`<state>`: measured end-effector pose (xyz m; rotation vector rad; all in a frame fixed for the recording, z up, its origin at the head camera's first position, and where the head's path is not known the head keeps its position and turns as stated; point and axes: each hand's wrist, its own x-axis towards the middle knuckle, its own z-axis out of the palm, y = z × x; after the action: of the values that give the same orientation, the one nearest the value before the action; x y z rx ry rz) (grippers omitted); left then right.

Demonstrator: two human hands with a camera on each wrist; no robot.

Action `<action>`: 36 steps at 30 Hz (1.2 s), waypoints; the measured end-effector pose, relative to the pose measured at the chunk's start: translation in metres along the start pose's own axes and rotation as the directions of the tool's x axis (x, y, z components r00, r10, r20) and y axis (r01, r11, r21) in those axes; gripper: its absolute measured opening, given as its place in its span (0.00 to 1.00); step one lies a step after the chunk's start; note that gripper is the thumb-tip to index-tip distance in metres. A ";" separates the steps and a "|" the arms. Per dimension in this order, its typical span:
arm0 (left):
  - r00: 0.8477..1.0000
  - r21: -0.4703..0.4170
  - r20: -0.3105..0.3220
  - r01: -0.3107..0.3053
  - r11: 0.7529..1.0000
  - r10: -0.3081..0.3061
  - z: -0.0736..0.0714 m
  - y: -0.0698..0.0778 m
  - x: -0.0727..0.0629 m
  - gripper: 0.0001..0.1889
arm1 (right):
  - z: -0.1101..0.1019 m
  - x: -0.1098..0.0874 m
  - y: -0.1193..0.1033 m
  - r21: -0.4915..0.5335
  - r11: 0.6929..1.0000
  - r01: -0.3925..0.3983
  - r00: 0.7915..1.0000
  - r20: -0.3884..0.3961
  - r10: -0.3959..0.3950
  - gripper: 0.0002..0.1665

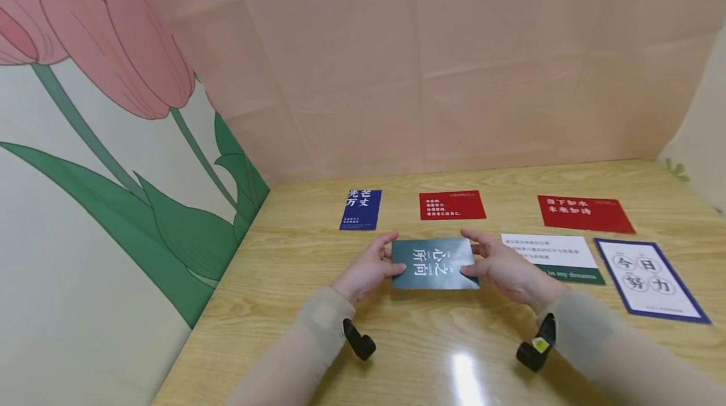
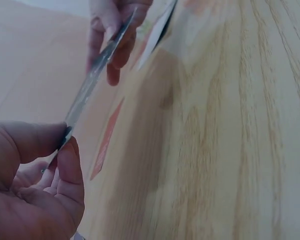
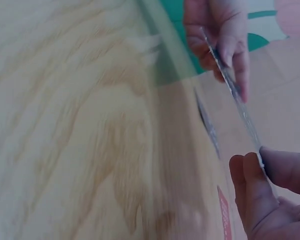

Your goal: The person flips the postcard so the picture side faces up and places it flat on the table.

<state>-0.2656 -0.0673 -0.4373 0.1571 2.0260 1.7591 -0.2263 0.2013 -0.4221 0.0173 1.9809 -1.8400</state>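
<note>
A dark green card with white Chinese characters, turned sideways, is held up above the wooden table between both hands. My left hand pinches its left end, thumb on the printed face and fingers behind. At the opposite end my right hand pinches it the same way. Both wrist views show the card nearly edge-on; in the left wrist view the card slants from the near thumb up to the other hand. Partly behind my right hand lies a white and green card.
Along the back of the table lie a blue card, a red card and another red card. A white card with a blue border is at the right. A pink-covered wall rises behind.
</note>
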 end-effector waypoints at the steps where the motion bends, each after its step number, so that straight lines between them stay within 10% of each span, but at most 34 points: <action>1: 1.000 0.017 -0.006 0.002 1.000 -0.002 0.000 0.000 0.000 0.39 | 0.000 0.001 0.001 -0.042 0.999 -0.002 1.000 -0.009 0.002 0.53; 11: 0.994 0.367 -0.110 0.036 0.930 0.004 -0.001 -0.005 0.001 0.24 | -0.001 0.013 -0.001 -0.396 0.918 -0.017 0.996 -0.084 -0.018 0.47; 19: 0.993 0.463 -0.118 0.071 0.884 -0.019 0.003 -0.006 -0.002 0.06 | -0.003 0.034 -0.007 -0.510 0.859 -0.049 0.987 -0.155 -0.036 0.30; 29: 0.996 0.715 0.020 0.044 0.698 -0.082 0.018 -0.005 -0.014 0.12 | 0.005 0.061 -0.012 -0.585 0.811 -0.020 0.993 -0.109 -0.054 0.22; 36: 0.982 0.703 0.059 0.086 0.706 -0.178 0.028 -0.004 -0.020 0.14 | 0.014 0.077 -0.010 -0.552 0.833 0.042 0.998 -0.021 -0.065 0.27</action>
<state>-0.2360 -0.0503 -0.4387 0.3318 2.4373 0.7824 -0.2943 0.1651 -0.4371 -0.1796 2.4909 -1.2333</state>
